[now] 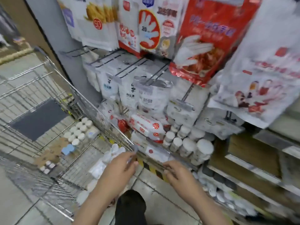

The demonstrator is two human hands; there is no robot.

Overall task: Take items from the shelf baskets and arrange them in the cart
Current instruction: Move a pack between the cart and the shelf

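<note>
The wire cart (90, 104) stands on the left, beside the shelf. It holds white-capped jars (79, 132), brown card packs, a blue item (68, 149) and white bottles (113, 151). My left hand (120, 168) is at the cart's near corner, its fingers curled on a thin grey wire there; blur hides the details. My right hand (177, 173) hovers at the shelf's front edge with loosely curled fingers and nothing in it. Just beyond it, a shelf basket holds white-lidded jars (190, 146) and red-and-white packs (146, 125).
Glove packets (149, 30) and a red bag (209, 38) hang on hooks overhead, with white bags (152, 98) below them. Lower shelves (243, 176) with small white items run along the right. A black-and-yellow strip (151, 168) marks the shelf foot. My dark-clad knee (131, 207) is between my arms.
</note>
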